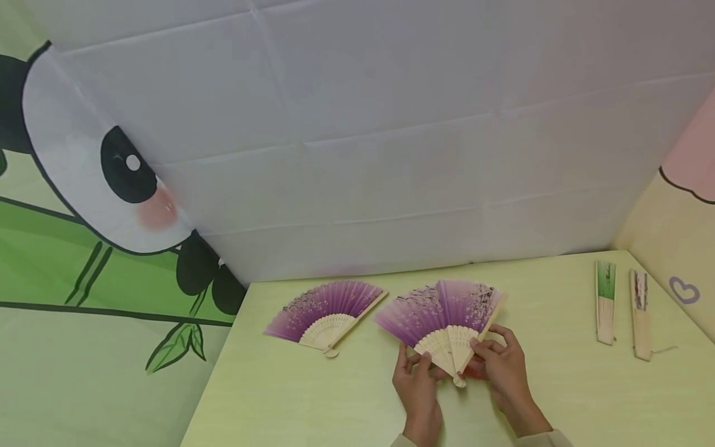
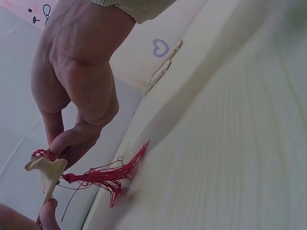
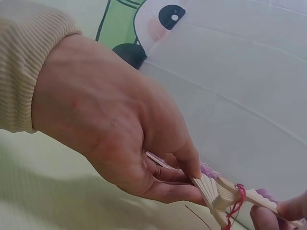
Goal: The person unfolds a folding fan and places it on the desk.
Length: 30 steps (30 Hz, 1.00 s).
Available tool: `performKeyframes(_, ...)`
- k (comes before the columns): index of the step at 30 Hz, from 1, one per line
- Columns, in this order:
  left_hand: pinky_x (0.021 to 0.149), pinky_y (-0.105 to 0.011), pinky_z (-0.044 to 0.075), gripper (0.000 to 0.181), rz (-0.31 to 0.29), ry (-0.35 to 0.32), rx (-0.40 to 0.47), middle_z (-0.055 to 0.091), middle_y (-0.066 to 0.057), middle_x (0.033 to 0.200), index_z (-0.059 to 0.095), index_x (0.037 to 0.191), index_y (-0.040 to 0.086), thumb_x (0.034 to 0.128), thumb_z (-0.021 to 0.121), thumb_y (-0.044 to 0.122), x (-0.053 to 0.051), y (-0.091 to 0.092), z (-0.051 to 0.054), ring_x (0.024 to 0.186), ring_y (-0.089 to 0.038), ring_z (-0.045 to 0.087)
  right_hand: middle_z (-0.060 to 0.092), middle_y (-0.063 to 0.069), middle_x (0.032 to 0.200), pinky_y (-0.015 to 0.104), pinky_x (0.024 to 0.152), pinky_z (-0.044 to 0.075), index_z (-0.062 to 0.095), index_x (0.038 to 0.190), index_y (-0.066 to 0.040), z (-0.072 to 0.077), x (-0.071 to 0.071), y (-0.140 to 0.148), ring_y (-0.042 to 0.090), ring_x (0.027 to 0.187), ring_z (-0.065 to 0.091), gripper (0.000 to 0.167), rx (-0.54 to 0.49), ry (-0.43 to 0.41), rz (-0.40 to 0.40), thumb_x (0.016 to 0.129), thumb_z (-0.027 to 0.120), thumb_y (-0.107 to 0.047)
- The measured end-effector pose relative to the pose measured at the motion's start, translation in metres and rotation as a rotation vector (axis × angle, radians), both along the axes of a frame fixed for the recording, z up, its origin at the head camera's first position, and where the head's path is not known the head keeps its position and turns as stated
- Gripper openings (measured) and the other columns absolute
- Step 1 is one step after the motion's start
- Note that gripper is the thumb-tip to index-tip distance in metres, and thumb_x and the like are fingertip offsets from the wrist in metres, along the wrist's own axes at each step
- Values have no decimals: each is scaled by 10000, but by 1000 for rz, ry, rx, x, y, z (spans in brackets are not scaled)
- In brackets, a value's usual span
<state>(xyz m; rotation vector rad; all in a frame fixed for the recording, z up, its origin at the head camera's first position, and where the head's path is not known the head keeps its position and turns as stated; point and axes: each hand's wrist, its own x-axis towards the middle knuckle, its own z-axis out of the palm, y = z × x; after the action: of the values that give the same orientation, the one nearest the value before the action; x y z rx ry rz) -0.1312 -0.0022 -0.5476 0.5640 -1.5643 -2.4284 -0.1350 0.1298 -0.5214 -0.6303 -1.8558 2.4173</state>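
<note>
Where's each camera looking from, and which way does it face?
Head: on the head, looking forward and down at the held, open purple folding fan with pale wooden ribs; left hand, right hand show.
Left wrist: worn there, facing rightward; right hand, purple heart outline and left fingers show.
Right wrist: worn there, facing leftward; left hand, black cartoon eye and right fingers show.
Head and left wrist share the heart.

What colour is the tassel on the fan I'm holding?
The tassel is red; the left wrist view shows it best.

Wide passage between held fan (image 1: pixel 430 311) and green folded fan (image 1: pixel 606 301); flat-lying purple fan (image 1: pixel 335 302) obstructs left.
</note>
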Motion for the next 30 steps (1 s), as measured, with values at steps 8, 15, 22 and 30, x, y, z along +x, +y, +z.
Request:
performKeyframes(8, 531, -219, 578, 779, 42, 12, 63, 545, -92, 954, 207, 1584, -182, 935, 628, -94, -2, -2, 1, 578, -69, 566, 623, -56, 774, 259, 615, 634, 341, 1430, -23, -1, 0, -5, 73, 653, 680, 477, -32, 23, -73, 1039, 608, 35)
performKeyframes(15, 558, -231, 593, 778, 66, -4, 71, 541, -63, 960, 189, 1594, -169, 960, 631, -77, -4, -4, 4, 659, -88, 594, 606, -41, 785, 236, 606, 626, 365, 1341, -67, -3, 0, -10, 77, 645, 677, 407, -77, 50, -135, 1034, 608, 47)
performKeyframes(22, 613, -233, 601, 790, 80, -27, 103, 526, -49, 958, 150, 1616, -141, 984, 616, -54, -5, -7, 3, 688, -96, 603, 587, -25, 775, 249, 605, 634, 372, 1310, -67, -1, 0, -20, 101, 623, 675, 400, -89, 72, -229, 1019, 601, 83)
performKeyframes(30, 610, -251, 603, 809, 105, -3, 163, 526, -35, 930, 109, 1619, -143, 993, 613, -47, -6, -8, 3, 619, -88, 598, 583, -5, 786, 278, 626, 648, 379, 1288, -64, -1, -3, -30, 105, 617, 690, 402, -105, 89, -321, 1001, 609, 100)
